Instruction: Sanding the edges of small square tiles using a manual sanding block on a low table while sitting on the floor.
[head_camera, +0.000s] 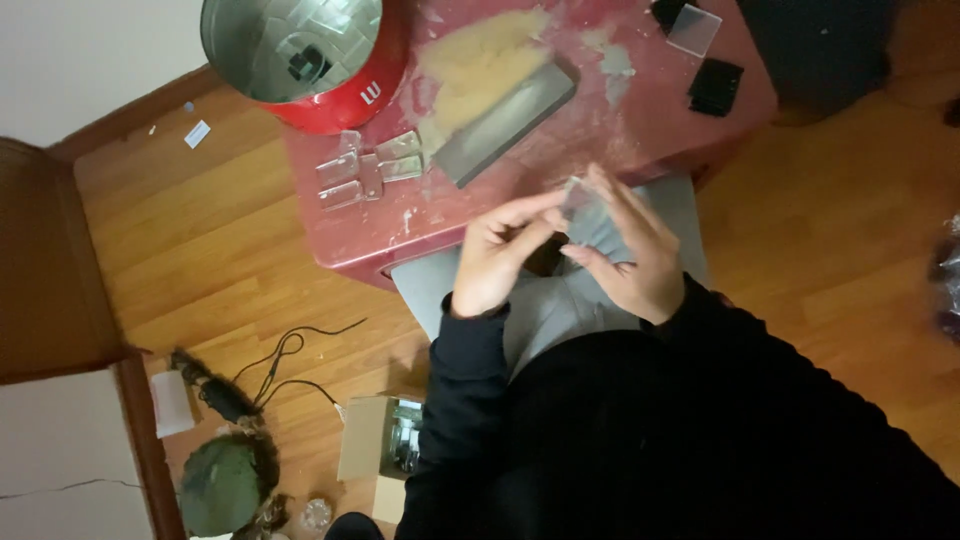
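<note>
- Clear plastic, a small flat piece (580, 205), sat between the two hands above the person's lap, just off the near edge of the red table (400, 240).
- Both hands met on the piece, so neither was nearer: the left hand (497, 258) came at it from the left and below, the right hand (632, 255) from the right.
- The piece's long axis could not be told; it was blurred and partly hidden by the fingers.
- The left hand was pinched on the piece's left edge, its forefinger stretched toward the right hand's fingertips, the other fingers curled in.
- The right hand was also closed on the piece, its long fingers laid flat along the piece's far face and the thumb tucked under at the near side.
- On the table, well apart to the upper left, lay a cluster of similar clear pieces (365, 170), beside a grey rectangular block (505, 120) with pale dust (480, 60) heaped against it.
- A red drum with a shiny inside (300, 50) stood at the table's far left corner; dark squares (715, 85) lay at the far right.
</note>
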